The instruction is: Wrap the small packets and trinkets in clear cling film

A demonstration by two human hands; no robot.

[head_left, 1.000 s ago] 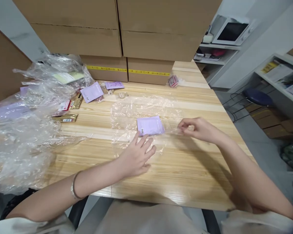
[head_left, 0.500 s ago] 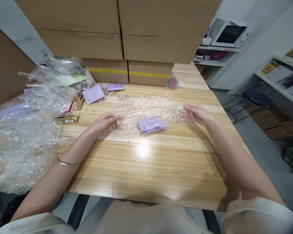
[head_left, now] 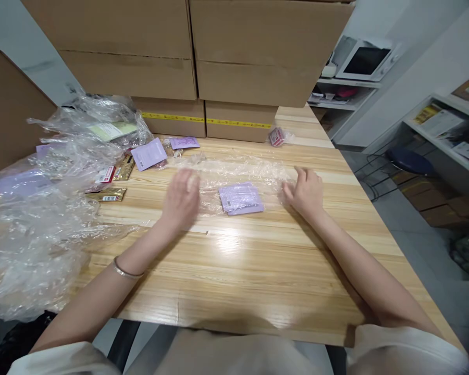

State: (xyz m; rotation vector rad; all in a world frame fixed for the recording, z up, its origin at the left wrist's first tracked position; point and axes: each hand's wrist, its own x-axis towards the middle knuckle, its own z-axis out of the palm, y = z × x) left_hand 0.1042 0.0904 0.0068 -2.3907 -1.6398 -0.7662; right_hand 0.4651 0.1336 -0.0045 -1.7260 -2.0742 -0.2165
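A clear, crinkled plastic bag (head_left: 254,169) lies spread on the wooden table (head_left: 266,271) between my hands. Lilac sachets (head_left: 240,199) lie overlapping, in or under its plastic; I cannot tell which. My left hand (head_left: 182,200) is at the bag's left edge, smeared by motion, its fingers hard to make out. At the right edge of the plastic is my right hand (head_left: 307,192), its thumb and fingers apart and no hold on the film visible.
Crumpled clear plastic (head_left: 42,245) heaps up on the left. Near it lie gold packets (head_left: 111,195) and a lilac sachet (head_left: 149,154). Cardboard boxes (head_left: 242,78) line the back. A small red wrapped item (head_left: 276,136) sits at the back right.
Both hands have come off their pinch on the bag's ends; the right moved slightly inward, and the left turned and rose. The plastic now lies flatter over the lilac sachets.
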